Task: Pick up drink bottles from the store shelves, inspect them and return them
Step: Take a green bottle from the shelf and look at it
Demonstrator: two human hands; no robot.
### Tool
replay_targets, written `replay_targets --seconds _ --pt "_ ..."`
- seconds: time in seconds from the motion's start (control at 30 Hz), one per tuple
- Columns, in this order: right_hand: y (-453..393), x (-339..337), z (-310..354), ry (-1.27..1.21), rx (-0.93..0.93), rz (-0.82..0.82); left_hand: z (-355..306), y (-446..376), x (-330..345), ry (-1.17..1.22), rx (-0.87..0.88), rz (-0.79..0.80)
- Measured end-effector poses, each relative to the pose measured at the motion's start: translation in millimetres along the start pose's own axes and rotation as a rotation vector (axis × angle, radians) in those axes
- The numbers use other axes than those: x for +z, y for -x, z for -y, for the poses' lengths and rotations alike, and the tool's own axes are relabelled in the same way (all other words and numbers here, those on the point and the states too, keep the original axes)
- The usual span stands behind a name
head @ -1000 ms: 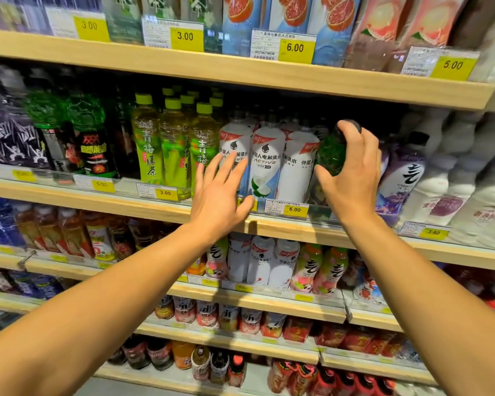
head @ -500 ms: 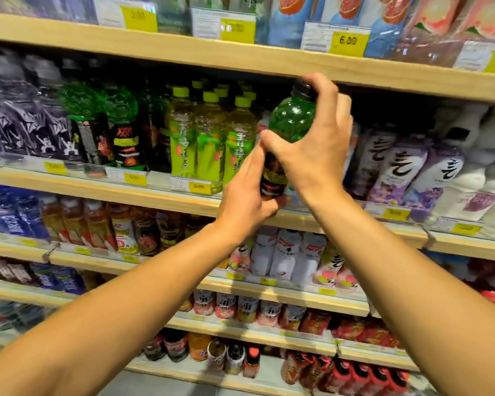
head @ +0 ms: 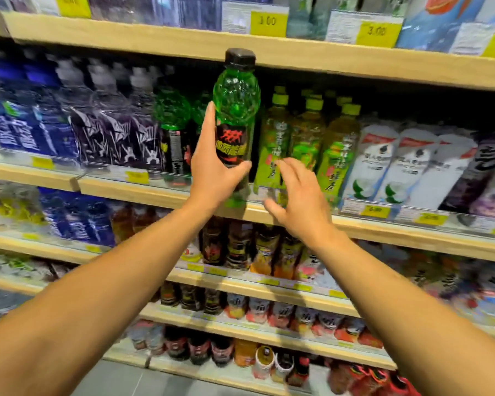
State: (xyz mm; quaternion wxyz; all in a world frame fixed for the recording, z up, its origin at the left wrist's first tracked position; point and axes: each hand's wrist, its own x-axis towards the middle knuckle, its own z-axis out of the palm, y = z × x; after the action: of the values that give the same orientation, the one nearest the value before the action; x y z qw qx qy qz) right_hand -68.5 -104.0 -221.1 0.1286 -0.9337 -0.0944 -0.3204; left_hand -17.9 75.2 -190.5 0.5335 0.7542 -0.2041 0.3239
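Light: bright, even, warm store lighting from above.
Shadows: dark recess behind the bottle rows under the upper shelf (head: 297, 57).
Glare: small highlights on the green bottle (head: 236, 110).
Blur: strong smear at left, right and bottom; price tags (head: 267, 22) unreadably soft.
Sharpest: centre.
Distortion: wide-angle bowing of shelf lines.

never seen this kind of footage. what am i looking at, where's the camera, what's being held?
There is no robot: these are a person's two bare arms, filmed by one wide-angle camera worn on the head, looking forward and down at store shelves. The left hand grips a green bottle with a black cap and dark label, upright in front of the shelf. The right hand is beside it with fingers spread, holding nothing. On the shelf behind stand rows of drinks: yellow-green tea bottles, white bottles, and blue bottles. Yellow price tags line the shelf edges.
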Motion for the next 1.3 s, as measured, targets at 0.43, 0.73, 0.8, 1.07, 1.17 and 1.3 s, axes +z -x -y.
replay_targets --seconds 0.43,0.73,0.8,1.07,1.17,1.3 --pt "23 45 -26 0.374 -0.103 0.081 27 -14 37 -0.039 -0.073 -0.019" --pt "23 47 -36 0.325 -0.146 0.033 33 -7 54 -0.227 -0.223 0.068" --pt "24 48 -38 0.324 -0.147 0.036 30 -6 56 -0.271 -0.248 0.042" --pt "25 48 -38 0.281 -0.151 0.022 32 -12 61 -0.516 -0.284 0.010" --pt "25 48 -38 0.278 -0.144 0.041 29 -14 64 -0.621 -0.326 0.002" --pt "25 48 -38 0.264 -0.126 0.071 29 -7 65 -0.631 -0.328 -0.017"
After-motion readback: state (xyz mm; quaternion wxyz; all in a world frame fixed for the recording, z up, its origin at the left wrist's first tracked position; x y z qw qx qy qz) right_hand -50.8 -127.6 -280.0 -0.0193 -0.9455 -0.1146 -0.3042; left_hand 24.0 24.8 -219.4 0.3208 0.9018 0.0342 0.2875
